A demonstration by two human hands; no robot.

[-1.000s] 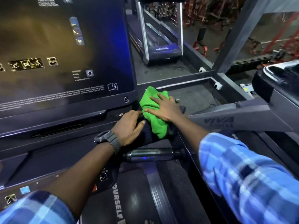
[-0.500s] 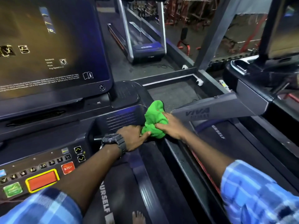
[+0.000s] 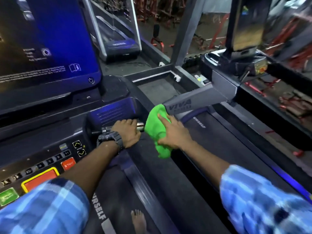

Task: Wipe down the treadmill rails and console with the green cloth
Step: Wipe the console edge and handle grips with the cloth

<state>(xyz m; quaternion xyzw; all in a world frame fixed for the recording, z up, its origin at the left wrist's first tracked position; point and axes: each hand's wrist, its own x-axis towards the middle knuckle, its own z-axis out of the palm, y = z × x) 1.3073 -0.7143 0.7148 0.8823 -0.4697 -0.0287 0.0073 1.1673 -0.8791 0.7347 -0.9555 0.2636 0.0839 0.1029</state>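
Right hand grips bunched green cloth against right rail at console's right edge, likely for wiping pressure. Left hand curls round metal grip bar, seemingly to brace body.

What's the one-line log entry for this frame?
right hand: presses cloth on rail | left hand: grips handlebar | stage: wiping rail

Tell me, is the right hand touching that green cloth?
Touching. The head view shows the right hand pressed on the green cloth, fingers spread over it and thumb pinching its lower fold.
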